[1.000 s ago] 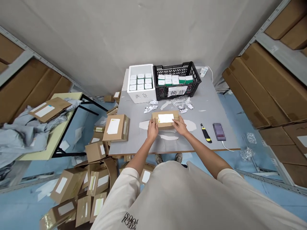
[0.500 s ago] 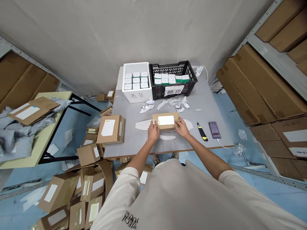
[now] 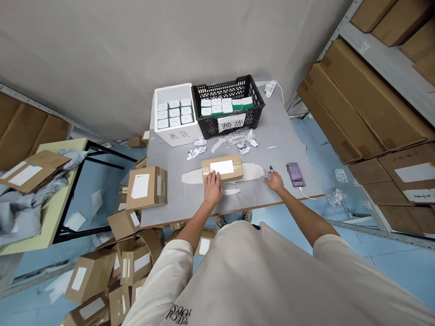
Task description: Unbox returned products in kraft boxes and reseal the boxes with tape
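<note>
A small taped cardboard box [image 3: 235, 172] with a white label lies on the grey table in front of me. My left hand [image 3: 213, 186] rests on its near left side, fingers laid over the edge and label. To the right, my right hand [image 3: 274, 181] is closed over a utility knife [image 3: 271, 168]. Only the knife's dark tip and a bit of yellow show around the fingers. White worn patches [image 3: 253, 172] of the tabletop show around the box.
A white foam box [image 3: 180, 134] and a black crate [image 3: 256, 115], both holding small white-and-green boxes, stand at the back. Crumpled paper [image 3: 196, 153] and clear plastic wrap [image 3: 239, 136] lie before them. A larger carton [image 3: 156, 185] sits left, a phone [image 3: 296, 174] right. Cartons [image 3: 91, 276] cover the floor at left.
My right hand has left the small box and moved right onto the utility knife. My left hand has shifted onto the box's label. The view has turned slightly.
</note>
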Available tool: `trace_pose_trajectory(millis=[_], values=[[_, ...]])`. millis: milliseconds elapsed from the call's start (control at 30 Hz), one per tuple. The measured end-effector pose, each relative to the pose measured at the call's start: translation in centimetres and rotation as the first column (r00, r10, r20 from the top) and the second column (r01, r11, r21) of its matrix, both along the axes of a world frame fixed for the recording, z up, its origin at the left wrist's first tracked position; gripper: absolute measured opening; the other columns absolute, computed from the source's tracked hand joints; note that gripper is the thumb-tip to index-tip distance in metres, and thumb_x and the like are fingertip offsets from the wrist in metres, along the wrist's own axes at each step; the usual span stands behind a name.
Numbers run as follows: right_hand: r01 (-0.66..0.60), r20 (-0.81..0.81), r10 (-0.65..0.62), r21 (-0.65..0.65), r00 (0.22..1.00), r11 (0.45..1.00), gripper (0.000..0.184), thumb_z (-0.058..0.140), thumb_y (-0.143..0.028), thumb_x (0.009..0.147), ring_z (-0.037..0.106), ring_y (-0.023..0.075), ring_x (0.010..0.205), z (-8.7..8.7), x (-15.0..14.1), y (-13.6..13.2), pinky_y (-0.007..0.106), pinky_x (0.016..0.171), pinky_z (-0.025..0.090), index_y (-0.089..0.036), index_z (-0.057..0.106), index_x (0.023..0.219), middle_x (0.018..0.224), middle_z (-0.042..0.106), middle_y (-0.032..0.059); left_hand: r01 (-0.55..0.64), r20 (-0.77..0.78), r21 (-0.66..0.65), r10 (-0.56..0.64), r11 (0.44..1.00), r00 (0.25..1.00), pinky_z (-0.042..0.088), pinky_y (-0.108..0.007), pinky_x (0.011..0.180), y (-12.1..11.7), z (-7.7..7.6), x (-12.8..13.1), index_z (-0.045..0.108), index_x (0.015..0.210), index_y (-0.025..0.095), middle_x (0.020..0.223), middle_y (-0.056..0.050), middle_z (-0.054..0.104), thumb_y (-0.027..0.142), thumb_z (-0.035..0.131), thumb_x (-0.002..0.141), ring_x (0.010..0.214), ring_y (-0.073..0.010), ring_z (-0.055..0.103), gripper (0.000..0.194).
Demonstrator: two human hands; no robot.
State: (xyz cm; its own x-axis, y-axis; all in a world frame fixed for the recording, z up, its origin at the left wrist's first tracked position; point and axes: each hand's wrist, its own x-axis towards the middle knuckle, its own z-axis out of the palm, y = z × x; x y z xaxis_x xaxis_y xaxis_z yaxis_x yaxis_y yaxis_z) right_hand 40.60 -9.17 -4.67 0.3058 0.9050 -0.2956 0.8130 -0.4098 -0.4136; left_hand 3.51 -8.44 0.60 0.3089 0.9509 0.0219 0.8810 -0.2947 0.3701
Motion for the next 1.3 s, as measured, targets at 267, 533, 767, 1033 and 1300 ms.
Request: trace_pose_trajectory(millis=[267, 533, 767, 1033, 1300], values=[[0.008, 0.106, 0.008, -0.156, 0.994, 0.988, 0.044, 0.057, -0.032, 0.093, 0.055, 0.0352, 0.126, -3.3, 5.8, -1.6, 0.046, 0.102, 0.045, -0.015, 0.061, 0.134, 0.136, 0.058, 0.0199, -0.071, -0.075, -0.05, 0.067, 0.996, 0.995, 0.01, -0.059, 0.129, -0.3, -0.4, 1.8, 0.025, 0.164, 0.013, 0.173, -0.016, 0.019, 0.023, 0.049, 0.092, 0.161, -0.0342, 0.008, 0.076], [0.01, 0.16, 0.015, -0.159, 0.987, 0.987, 0.036, 0.058, -0.03, 0.094, 0.055, 0.0344, 0.121, -4.5, 6.1, -1.0, 0.047, 0.098, 0.046, -0.015, 0.057, 0.127, 0.128, 0.058, 0.0203, -0.111, -0.103, -0.059, 0.104, 0.992, 0.989, 0.008, -0.058, 0.129, -0.4, -0.8, 2.6, 0.023, 0.164, 0.013, 0.173, -0.015, 0.015, 0.023, 0.051, 0.09, 0.162, -0.0333, 0.004, 0.08], [0.13, 0.053, -0.123, -0.158, 0.991, 0.979, 0.045, 0.063, -0.023, 0.085, 0.061, 0.0321, 0.112, -4.3, 6.4, -0.8, 0.043, 0.09, 0.05, -0.017, 0.051, 0.128, 0.123, 0.061, 0.0189, -0.101, -0.112, -0.075, 0.092, 0.992, 0.989, 0.01, -0.058, 0.129, -0.5, -0.6, 2.5, 0.023, 0.164, 0.013, 0.173, -0.016, 0.016, 0.023, 0.05, 0.091, 0.162, -0.034, 0.005, 0.079], [0.363, -0.331, -0.353, -0.034, 0.875, 0.931, 0.038, 0.062, -0.029, 0.079, 0.068, 0.0227, 0.088, 1.0, 3.5, 3.3, 0.033, 0.083, 0.053, -0.02, 0.061, 0.117, 0.101, 0.073, 0.0075, -0.072, -0.017, -0.036, 0.072, 0.997, 0.997, 0.017, -0.057, 0.127, -0.2, 0.4, 1.1, 0.036, 0.16, 0.019, 0.167, -0.015, 0.034, 0.021, 0.053, 0.088, 0.158, -0.0345, 0.021, 0.074], [-0.076, -0.651, 0.19, 0.2, 0.734, 0.977, 0.038, 0.059, -0.05, 0.091, 0.067, 0.0169, 0.068, 9.5, -5.4, 8.1, 0.029, 0.066, 0.054, -0.019, 0.068, 0.112, 0.09, 0.073, 0.0043, 0.002, 0.052, 0.006, -0.002, 1.0, 0.999, 0.02, -0.058, 0.127, -0.1, 0.7, -1.3, 0.045, 0.155, 0.02, 0.162, -0.015, 0.041, 0.015, 0.052, 0.085, 0.157, -0.0351, 0.024, 0.07]])
